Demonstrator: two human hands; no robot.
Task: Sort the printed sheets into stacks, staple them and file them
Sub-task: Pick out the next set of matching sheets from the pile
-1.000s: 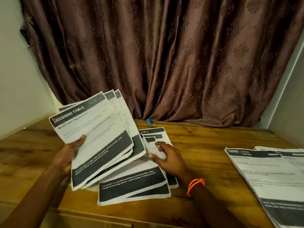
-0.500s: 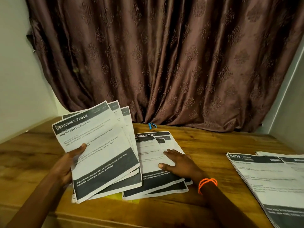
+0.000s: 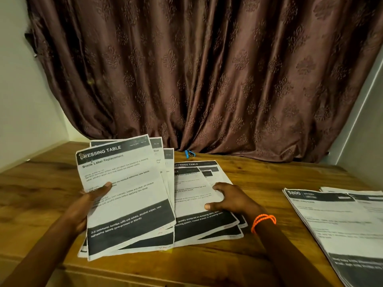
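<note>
My left hand (image 3: 87,206) grips a fanned bunch of printed sheets (image 3: 128,183) headed "DRESSING TABLE", thumb on the top page, held tilted up over the table's left half. To its right a small stack of similar sheets (image 3: 207,226) lies flat on the wooden table (image 3: 259,179). My right hand (image 3: 230,198), with an orange band at the wrist, rests flat on that stack, fingers spread. A small blue stapler (image 3: 189,153) lies at the back by the curtain.
A second pile of printed sheets (image 3: 335,220), headed "$800", lies at the right edge of the table. A brown patterned curtain (image 3: 207,69) hangs behind the table. Walls close in on the left and right.
My right hand has pressed flat onto the stack on the table and squared it. The held bunch has dropped slightly and turned more upright. The camera has tilted up a little.
</note>
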